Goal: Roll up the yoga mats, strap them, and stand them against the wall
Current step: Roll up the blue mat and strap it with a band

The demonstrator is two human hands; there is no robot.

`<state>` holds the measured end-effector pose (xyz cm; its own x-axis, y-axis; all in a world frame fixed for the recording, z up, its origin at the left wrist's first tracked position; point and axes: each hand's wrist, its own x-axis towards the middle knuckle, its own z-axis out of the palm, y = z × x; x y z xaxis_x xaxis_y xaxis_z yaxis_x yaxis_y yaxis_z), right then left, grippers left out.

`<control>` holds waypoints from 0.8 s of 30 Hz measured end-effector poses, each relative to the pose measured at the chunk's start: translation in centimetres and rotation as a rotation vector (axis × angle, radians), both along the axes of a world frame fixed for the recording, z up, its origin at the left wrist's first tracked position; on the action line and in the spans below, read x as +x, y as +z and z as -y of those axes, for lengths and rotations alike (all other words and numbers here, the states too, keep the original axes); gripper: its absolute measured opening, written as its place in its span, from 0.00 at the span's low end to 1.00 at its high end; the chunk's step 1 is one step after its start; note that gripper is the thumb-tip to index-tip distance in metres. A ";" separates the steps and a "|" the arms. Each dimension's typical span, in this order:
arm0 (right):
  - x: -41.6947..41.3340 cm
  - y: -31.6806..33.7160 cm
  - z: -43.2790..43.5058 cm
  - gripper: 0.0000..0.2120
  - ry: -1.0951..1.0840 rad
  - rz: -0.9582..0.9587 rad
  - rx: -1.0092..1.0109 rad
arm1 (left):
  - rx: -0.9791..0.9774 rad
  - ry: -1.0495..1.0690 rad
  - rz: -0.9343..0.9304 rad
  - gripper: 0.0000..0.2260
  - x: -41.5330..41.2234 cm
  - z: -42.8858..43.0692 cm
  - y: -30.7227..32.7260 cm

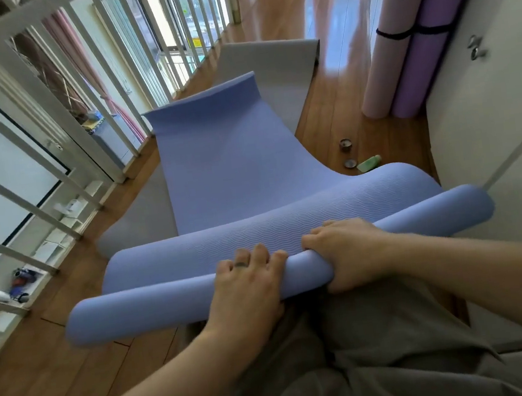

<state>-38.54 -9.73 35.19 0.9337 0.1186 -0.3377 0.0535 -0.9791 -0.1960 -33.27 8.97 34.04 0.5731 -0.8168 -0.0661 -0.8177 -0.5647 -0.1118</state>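
Note:
A blue yoga mat [217, 170] lies lengthwise away from me, its near end wound into a thin roll [142, 311] across my lap. My left hand [247, 288] lies over the top of the roll with its fingers curled onto it. My right hand [348, 249] grips the roll just to the right, thumb underneath. Under the blue mat a grey mat [273, 64] is spread flat on the floor. A pink rolled mat [388, 37] and a purple rolled mat [424, 39] stand against the right wall, a black strap [410, 33] around them.
A white railing [54, 101] runs along the left side over an open drop. On the wooden floor to the right lie two small round tins [346, 145] and a green bottle [369, 163]. A white wall [488, 104] with a metal hook closes the right side.

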 end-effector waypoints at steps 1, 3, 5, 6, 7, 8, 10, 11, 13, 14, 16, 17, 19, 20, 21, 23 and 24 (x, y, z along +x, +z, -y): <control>0.6 0.6 0.2 0.21 -0.006 -0.080 0.026 | -0.016 0.004 0.001 0.21 -0.1 0.1 0.1; 1.5 1.4 0.4 0.20 -0.004 -0.183 0.052 | -0.001 0.025 -0.060 0.23 0.8 0.4 0.2; 1.6 1.0 0.0 0.22 0.012 -0.124 -0.017 | 0.054 0.036 -0.166 0.25 2.0 0.7 0.4; 1.2 0.3 -0.3 0.24 0.044 0.038 -0.091 | 0.065 0.025 -0.216 0.26 2.6 0.8 0.5; 0.6 -0.7 -0.7 0.25 0.080 0.238 -0.164 | 0.083 0.012 -0.276 0.26 3.2 1.0 0.5; 0.0 -1.7 -1.0 0.24 0.098 0.398 -0.197 | 0.100 -0.003 -0.337 0.27 3.6 1.1 0.5; -0.6 -2.7 -1.4 0.22 0.102 0.549 -0.184 | 0.137 -0.010 -0.418 0.26 4.2 1.3 0.8; -0.3 -2.6 -1.3 0.21 0.093 0.528 -0.171 | 0.126 -0.007 -0.424 0.25 4.4 1.4 0.9; 0.6 -1.2 -1.1 0.21 0.059 0.327 -0.129 | 0.072 -0.010 -0.364 0.24 4.0 1.3 0.9; 1.2 -0.5 -0.7 0.21 0.047 0.198 -0.081 | 0.015 -0.031 -0.267 0.24 3.6 1.2 0.5; 2.6 0.4 -0.1 0.23 0.042 -0.007 0.006 | -0.077 -0.057 -0.077 0.25 2.5 1.2 -0.6; 3.2 0.6 0.1 0.23 0.053 -0.088 0.029 | -0.118 -0.043 -0.036 0.24 2.2 1.3 -0.8; 4.1 0.6 0.2 0.24 0.056 -0.175 0.049 | -0.108 0.017 -0.073 0.23 2.4 1.7 -0.5; 4.1 0.5 0.2 0.24 0.048 -0.157 0.039 | -0.093 0.047 -0.123 0.23 2.9 1.9 -0.4; 3.8 0.4 0.1 0.25 0.042 -0.057 0.005 | -0.076 0.065 -0.174 0.23 3.4 1.9 -0.5; 2.5 -0.7 0.7 0.27 0.077 0.312 -0.128 | -0.060 0.069 -0.267 0.22 4.6 1.8 -0.1; 1.6 -1.4 1.2 0.27 0.093 0.476 -0.181 | -0.067 0.067 -0.323 0.21 5.0 1.8 0.1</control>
<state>-36.91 -10.89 33.78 0.9773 0.1873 0.0990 0.1839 -0.9820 0.0432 -28.24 7.13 34.10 0.5836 -0.7868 -0.2009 -0.7657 -0.6156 0.1865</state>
